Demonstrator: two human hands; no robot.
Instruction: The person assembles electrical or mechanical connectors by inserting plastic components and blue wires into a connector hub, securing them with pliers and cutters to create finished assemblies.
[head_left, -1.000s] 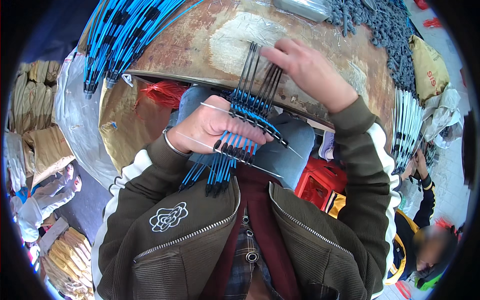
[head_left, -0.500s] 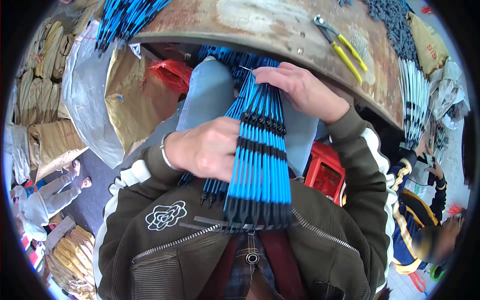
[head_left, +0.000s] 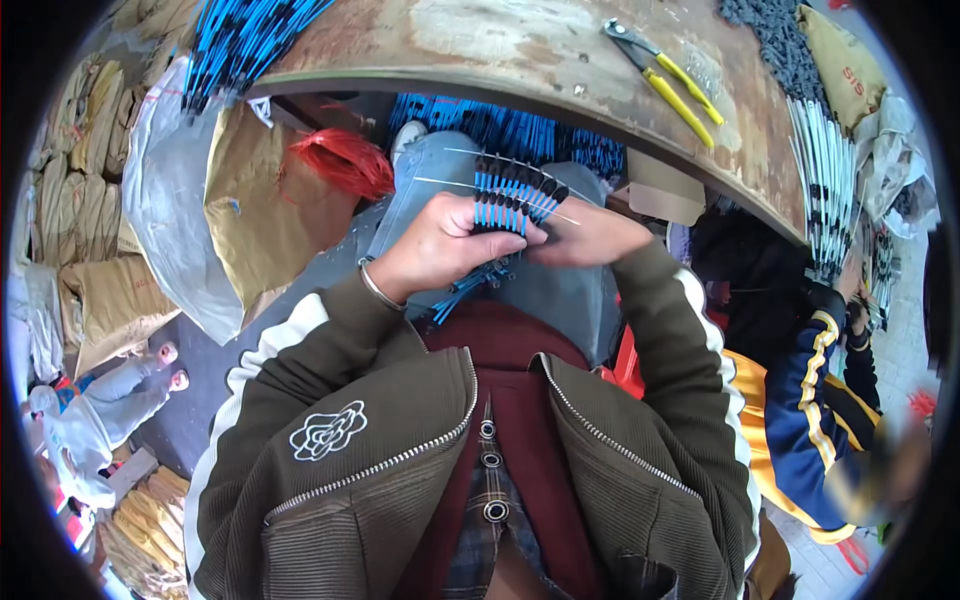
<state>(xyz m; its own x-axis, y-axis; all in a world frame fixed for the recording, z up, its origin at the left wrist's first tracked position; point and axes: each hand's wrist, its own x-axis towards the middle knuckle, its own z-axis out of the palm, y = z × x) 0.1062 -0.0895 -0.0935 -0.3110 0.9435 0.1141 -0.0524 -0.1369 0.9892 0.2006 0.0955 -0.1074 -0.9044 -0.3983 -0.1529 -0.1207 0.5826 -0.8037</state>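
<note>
Above my lap is a bundle of thin blue rods with black sleeves [head_left: 508,205], seen nearly end-on in a tight row. My left hand [head_left: 440,243] grips the bundle from the left, its thumb pressed across the front. From the right, my right hand [head_left: 592,236] closes round the same bundle, with its fingers partly hidden. Two thin metal wires [head_left: 447,184] run crosswise through the rods and stick out on both sides. Loose blue rod ends [head_left: 455,300] show beneath my left hand.
A worn wooden table [head_left: 400,45] spans the far side, bearing yellow-handled pliers [head_left: 670,85] and blue rods [head_left: 235,45]. White rods [head_left: 825,190] hang at the right, where a co-worker's sleeve [head_left: 815,370] shows. Red plastic strands [head_left: 345,163] lie by a brown sack [head_left: 255,190].
The bundle, which hung long toward my chest, is now turned end-on and farther from me. My hands have come together on it, the right one lower, the left farther forward.
</note>
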